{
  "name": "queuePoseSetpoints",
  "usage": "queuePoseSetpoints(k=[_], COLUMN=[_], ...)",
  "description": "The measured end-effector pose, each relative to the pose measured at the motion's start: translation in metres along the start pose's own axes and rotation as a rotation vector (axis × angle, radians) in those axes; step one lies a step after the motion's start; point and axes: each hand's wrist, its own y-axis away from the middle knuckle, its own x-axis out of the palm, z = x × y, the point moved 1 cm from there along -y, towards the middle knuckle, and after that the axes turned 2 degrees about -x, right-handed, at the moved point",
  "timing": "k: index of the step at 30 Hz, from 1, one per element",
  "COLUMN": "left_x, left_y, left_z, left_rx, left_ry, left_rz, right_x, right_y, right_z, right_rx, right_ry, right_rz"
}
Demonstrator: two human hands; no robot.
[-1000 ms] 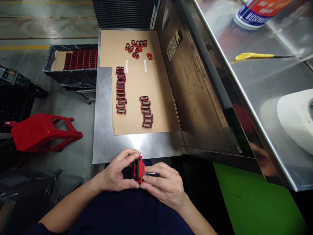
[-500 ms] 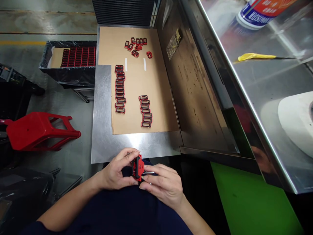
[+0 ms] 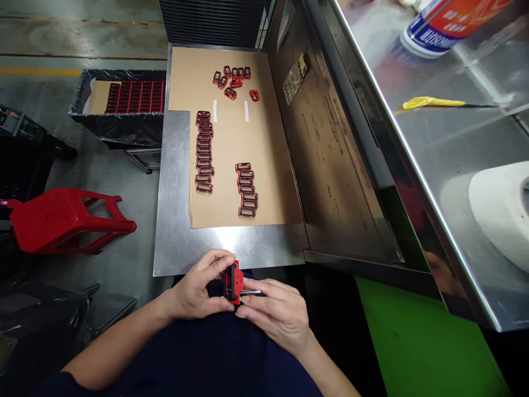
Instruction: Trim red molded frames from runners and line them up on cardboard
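Note:
Close to my body, both hands hold a red plastic frame part (image 3: 233, 284) upright between them. My left hand (image 3: 196, 289) grips its left side, and my right hand (image 3: 276, 315) pinches its lower right side. A thin metal pin (image 3: 252, 291) sticks out to the right of the part, beside my right fingers. My fingers hide much of the part. Farther off, on a cardboard sheet (image 3: 264, 187), red frames lie in two columns (image 3: 204, 151) (image 3: 247, 188), with a loose cluster (image 3: 231, 82) above them.
The cardboard lies on a stainless steel table (image 3: 173, 220). A lined bin of red parts (image 3: 134, 97) stands to the left, and a red stool (image 3: 68, 220) lies on its side on the floor. A raised steel surface at right holds a spray can (image 3: 448, 27) and a yellow-handled tool (image 3: 430, 102).
My view has shifted slightly. Both hands still hold the red part in almost the same place, with only small shifts of the fingers.

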Motion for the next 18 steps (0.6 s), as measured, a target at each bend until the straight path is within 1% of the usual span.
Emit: queuePoseSetpoints(k=[3,6,13,18], left_x=[-0.0018,-0.0033,-0.0039,-0.0039], left_y=[-0.0007,-0.0017,-0.0024,-0.0006], left_z=[-0.0011,-0.0029,-0.0037,-0.0027], left_rx=[0.053,0.062,0.084,0.040], left_ry=[-0.071,-0.121,-0.190,-0.206], left_rz=[-0.004,-0.018,-0.041,-0.047], right_x=[-0.0050,-0.0071,-0.0055,-0.0052], right_y=[-0.0013,-0.0012,-0.0021,-0.0059], right_z=[0.0028,0.0039,0.0037,0.0056], right_rx=[0.008,0.022,0.008,-0.019], right_ry=[0.055,0.077,0.108,0.138], right_rz=[0.076,0.108,0.133,0.137])
